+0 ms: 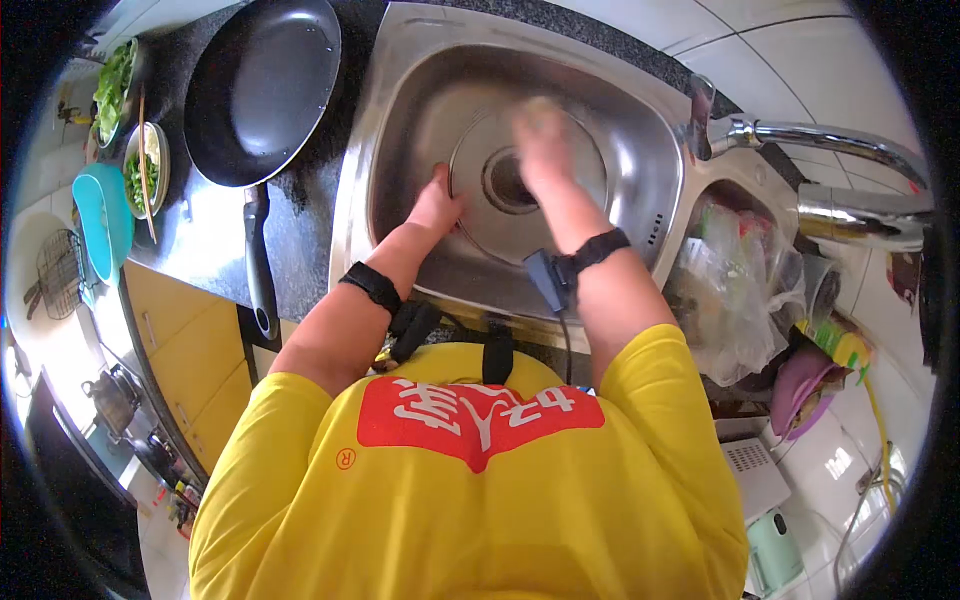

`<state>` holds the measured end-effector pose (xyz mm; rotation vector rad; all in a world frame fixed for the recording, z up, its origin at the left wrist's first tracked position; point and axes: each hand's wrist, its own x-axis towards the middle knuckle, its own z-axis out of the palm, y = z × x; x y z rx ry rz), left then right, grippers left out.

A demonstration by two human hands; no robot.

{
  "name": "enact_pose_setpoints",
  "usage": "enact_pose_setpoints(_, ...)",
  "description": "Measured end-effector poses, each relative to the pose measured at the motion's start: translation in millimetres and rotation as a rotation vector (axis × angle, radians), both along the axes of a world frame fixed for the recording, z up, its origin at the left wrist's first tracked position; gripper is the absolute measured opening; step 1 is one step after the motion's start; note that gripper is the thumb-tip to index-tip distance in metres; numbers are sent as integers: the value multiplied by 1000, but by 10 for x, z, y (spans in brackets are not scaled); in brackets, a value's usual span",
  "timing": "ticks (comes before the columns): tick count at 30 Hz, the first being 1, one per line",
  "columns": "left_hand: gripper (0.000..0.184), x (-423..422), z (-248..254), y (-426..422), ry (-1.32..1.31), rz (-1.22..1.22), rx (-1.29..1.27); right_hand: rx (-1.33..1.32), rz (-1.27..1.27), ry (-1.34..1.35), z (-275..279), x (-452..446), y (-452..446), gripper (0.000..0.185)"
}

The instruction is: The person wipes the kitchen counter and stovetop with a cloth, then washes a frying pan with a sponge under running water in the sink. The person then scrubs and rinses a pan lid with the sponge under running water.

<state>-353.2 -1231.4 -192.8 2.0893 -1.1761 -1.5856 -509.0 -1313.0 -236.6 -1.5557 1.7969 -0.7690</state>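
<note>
In the steel sink (410, 110), a clear round glass lid (472, 205) with a thin metal rim lies over the drain area, which shows through it. My left hand (437, 205) grips the lid's left edge, the thumb on the upper side and the other fingers partly hidden. Over the upper part of the lid, my right hand (545, 150) is blurred by motion. A pale yellowish patch shows at its fingertips, too smeared to name. Both of my wrists wear black straps, and a small dark device with a cable sits at the right one.
Left of the sink, a black frying pan (262, 95) rests on the dark counter near bowls of chopped greens (140, 175) with chopsticks and a turquoise basin (98, 225). A chrome faucet (820, 135) and plastic bags (730, 290) are on the right.
</note>
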Motion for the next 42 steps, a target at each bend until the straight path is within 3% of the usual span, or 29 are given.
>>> enact_pose_setpoints(2,46,9,-72,30,-3,4,28,103,438,187,416,190,181,31)
enact_pose_setpoints(4,43,36,-191,43,-70,-25,-65,-40,898,421,313,135,263,29)
enact_pose_setpoints(5,43,58,-325,66,-68,-25,-68,-158,947,318,263,72,331,27)
enact_pose_setpoints(7,42,93,-551,126,-218,-151,-321,-22,810,318,301,77,247,29)
enact_pose_setpoints(8,42,88,-576,139,-219,-151,-315,116,666,312,330,80,208,31)
enact_pose_setpoints(9,40,69,-436,97,-171,-86,-182,31,839,333,465,18,72,41)
enact_pose_setpoints(11,39,48,-255,26,-128,-25,-43,187,535,361,306,-104,-113,32)
enact_pose_setpoints(12,37,48,-216,-11,-114,-1,23,-246,754,744,161,-367,-162,27)
enact_pose_setpoints(13,35,52,-200,-9,-98,20,94,-78,636,816,538,-427,-116,30)
enact_pose_setpoints(14,35,50,-189,5,-94,11,105,-193,716,873,314,-683,-133,30)
enact_pose_setpoints(16,32,33,-207,0,-90,13,63,-74,820,960,322,-958,42,30)
enact_pose_setpoints(18,32,45,-379,48,-167,-51,3,125,710,1083,139,-1156,390,26)
enact_pose_setpoints(20,32,35,-414,74,-250,-110,-65,491,876,1124,649,-948,774,23)
enact_pose_setpoints(22,30,6,-265,47,-278,-136,-59,706,1012,925,563,-737,1071,21)
enact_pose_setpoints(24,29,-53,-32,-11,-193,-76,25,627,1080,561,505,-426,1201,25)
enact_pose_setpoints(25,28,-55,33,-22,-110,-14,108,433,980,484,351,-226,1276,27)
enact_pose_setpoints(26,28,-25,-23,-4,-117,-15,109,244,875,405,150,-96,1331,28)
enact_pose_setpoints(28,26,69,-350,28,-290,-115,-43,212,808,232,-218,-43,1270,27)
enact_pose_setpoints(30,27,154,-983,150,-167,-16,27,215,900,247,-192,-183,1261,28)
enact_pose_setpoints(31,27,163,-987,126,-102,34,55,230,1064,438,24,-421,1166,27)
enact_pose_setpoints(32,28,171,-988,101,-38,86,83,406,1177,624,416,-574,1039,28)
enact_pose_setpoints(33,28,110,-654,80,-169,-35,2,698,719,528,353,-749,1034,25)
enact_pose_setpoints(34,27,64,-458,56,-300,-150,-83,483,1007,737,267,-1046,960,26)
enact_pose_setpoints(35,27,54,-463,47,-300,-142,-85,450,755,717,200,-1201,862,27)
enact_pose_setpoints(36,27,51,-481,53,-273,-143,-64,545,233,541,349,-1104,636,29)
enact_pose_setpoints(37,26,27,-433,54,-245,-144,-41,193,361,738,242,-1106,478,34)
enact_pose_setpoints(39,26,-51,-182,-11,-169,-52,48,168,501,726,155,-1005,189,47)
enact_pose_setpoints(41,25,-72,-62,-24,-91,43,138,328,-79,105,-20,-467,51,46)
enact_pose_setpoints(42,26,-58,-76,-19,-71,40,146,314,32,130,158,-192,80,44)
